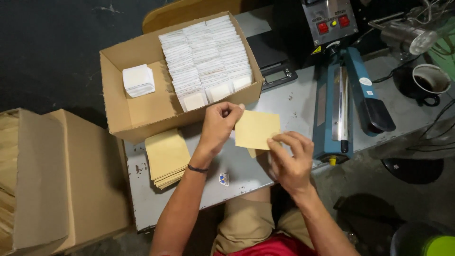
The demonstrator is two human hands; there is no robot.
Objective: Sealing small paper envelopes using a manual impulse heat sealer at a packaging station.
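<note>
My left hand [219,124] pinches the upper left corner of a small tan paper envelope [256,129] held over the grey metal table [294,102]. My right hand [290,159] grips the same envelope at its lower right edge. A stack of matching tan envelopes [166,156] lies on the table to the left of my left arm. Just behind my hands stands an open cardboard box [142,109] with rows of small white packets [206,59] standing on edge and a loose bundle of white packets [138,79] at its left.
A blue heat sealer [348,102] lies at the right of the table. A digital scale [277,73] sits behind the box. A dark cup [429,83] stands at the far right. A big closed cardboard box [61,180] is on the floor at left.
</note>
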